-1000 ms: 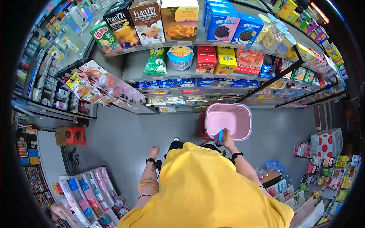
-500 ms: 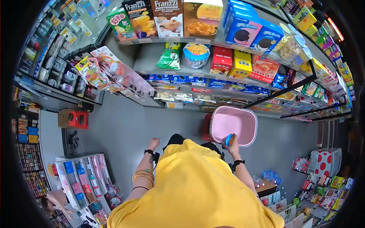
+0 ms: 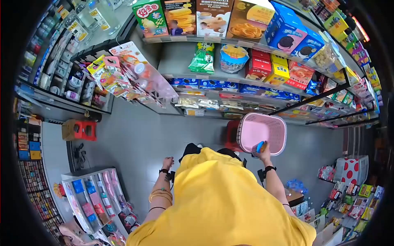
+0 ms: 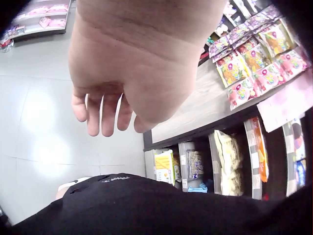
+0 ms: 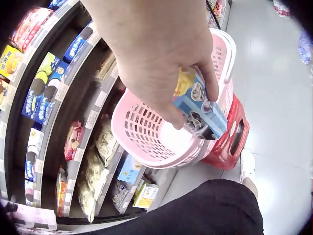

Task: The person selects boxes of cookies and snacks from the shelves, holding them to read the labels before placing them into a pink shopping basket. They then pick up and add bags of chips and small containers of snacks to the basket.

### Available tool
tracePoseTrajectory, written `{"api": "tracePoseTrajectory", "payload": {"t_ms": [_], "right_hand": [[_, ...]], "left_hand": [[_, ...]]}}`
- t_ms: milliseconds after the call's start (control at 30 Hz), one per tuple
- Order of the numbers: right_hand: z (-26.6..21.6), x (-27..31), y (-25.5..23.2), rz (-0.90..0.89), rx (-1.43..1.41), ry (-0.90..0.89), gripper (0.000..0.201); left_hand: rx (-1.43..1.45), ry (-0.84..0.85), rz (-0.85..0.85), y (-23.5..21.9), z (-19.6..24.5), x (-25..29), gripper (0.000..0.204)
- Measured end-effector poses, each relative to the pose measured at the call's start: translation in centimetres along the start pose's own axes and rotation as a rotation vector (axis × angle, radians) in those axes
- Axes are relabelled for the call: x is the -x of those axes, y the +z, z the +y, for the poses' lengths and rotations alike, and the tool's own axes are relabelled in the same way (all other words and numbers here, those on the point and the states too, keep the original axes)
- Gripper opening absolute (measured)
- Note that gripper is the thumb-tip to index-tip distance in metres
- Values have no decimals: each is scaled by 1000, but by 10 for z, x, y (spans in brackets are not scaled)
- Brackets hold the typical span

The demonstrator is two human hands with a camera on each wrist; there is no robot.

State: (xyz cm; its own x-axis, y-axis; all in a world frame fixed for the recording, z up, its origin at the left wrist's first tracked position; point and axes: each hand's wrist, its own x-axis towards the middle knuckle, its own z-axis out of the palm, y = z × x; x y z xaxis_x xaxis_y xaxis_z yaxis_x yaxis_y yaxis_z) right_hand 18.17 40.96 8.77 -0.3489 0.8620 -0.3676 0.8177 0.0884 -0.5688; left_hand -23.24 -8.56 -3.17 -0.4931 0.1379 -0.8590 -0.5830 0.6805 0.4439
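Observation:
My right hand point(image 3: 266, 152) grips a small snack pack point(image 5: 201, 110), blue with a yellow end and pictures on its side. Thumb and fingers wrap its upper part in the right wrist view. The pack is at the near side of a pink plastic basket point(image 5: 142, 122), overlapping its rim in the head view. Perforated walls and a pale handle mark the basket. My left hand point(image 4: 132, 73) hangs at my side with loosely bent fingers and holds nothing. Grey floor point(image 4: 44, 127) shows below it.
A red plastic stool point(image 5: 227, 142) is under the basket. Ahead, shelves carry biscuit boxes point(image 3: 213, 18), a green bag point(image 3: 202, 58) and a blue tub point(image 3: 233, 58). Hanging candy packs point(image 3: 108, 76) jut out at the left. Another red stool point(image 3: 87, 130) stands farther left.
The head view has shifted, so shelves and basket appear farther right. My right hand still grips the blue pack by the basket. The left hand stays low at my side.

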Motion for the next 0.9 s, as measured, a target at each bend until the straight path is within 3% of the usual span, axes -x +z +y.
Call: {"api": "tracePoseTrajectory", "payload": {"t_ms": [33,67,167,267,367,467,567,667,767,900], "right_hand": [[3,-2,0,4,-7,33,110],[29,-11,15,111,71,-78,108],[28,-12,19,74,-20,79,105],[20,-12,15,26,-18,224,115],[-40,15,-11,-71,-124,371,114],[26,-3,22,93,-59,56,106],[2,4,10,1,-65,235,110],[-30,19,-2,-23,-166,267,109],[37,-5,31,144,-84,15,104],[-12,17,3,-6,-168,216,105]], "left_hand": [[8,-3,-8,-4,-3,-5,34],[16,-9,-18,-7,-6,-7,34],[49,-15,-28,-9,-5,-12,35],[42,11,-50,-12,-9,-20,36],[13,45,-18,-12,6,-17,39],[28,82,1,-10,15,-19,41],[32,87,-20,-7,21,-11,42],[30,80,-36,-3,28,-5,39],[23,59,-43,3,18,-5,35],[18,35,-100,6,5,-19,31]]}}
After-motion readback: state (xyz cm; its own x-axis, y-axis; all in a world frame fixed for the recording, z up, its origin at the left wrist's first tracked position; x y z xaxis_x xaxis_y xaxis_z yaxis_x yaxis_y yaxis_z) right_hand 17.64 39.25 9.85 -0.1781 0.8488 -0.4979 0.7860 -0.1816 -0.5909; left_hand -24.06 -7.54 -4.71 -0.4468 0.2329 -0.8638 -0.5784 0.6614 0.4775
